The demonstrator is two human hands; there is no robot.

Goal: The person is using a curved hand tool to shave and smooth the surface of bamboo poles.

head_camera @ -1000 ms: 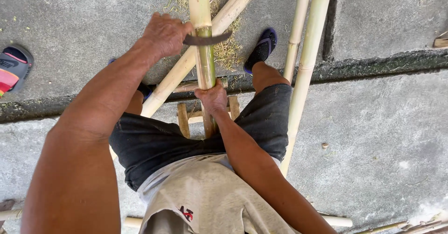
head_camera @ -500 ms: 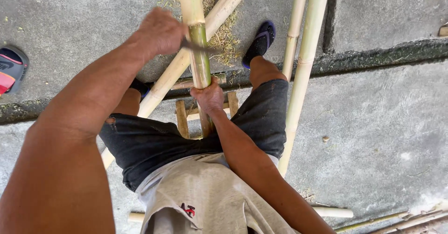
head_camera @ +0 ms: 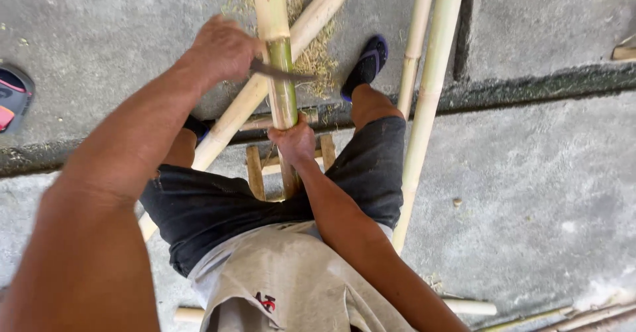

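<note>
Gripping a knife (head_camera: 281, 73), left hand (head_camera: 222, 47) cuts bamboo pole (head_camera: 281, 73) held by right hand (head_camera: 295, 140).

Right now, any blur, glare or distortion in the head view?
Head view: even, soft daylight, no glare or hard shadows; left hand and blade slightly motion-smeared; right hand on the bamboo pole sharp; wide-angle stretch enlarges the near left forearm.

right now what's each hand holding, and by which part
The left hand grips a knife by its handle, blade across the bamboo pole. The right hand clasps that pole's shaft just below the blade.
</note>
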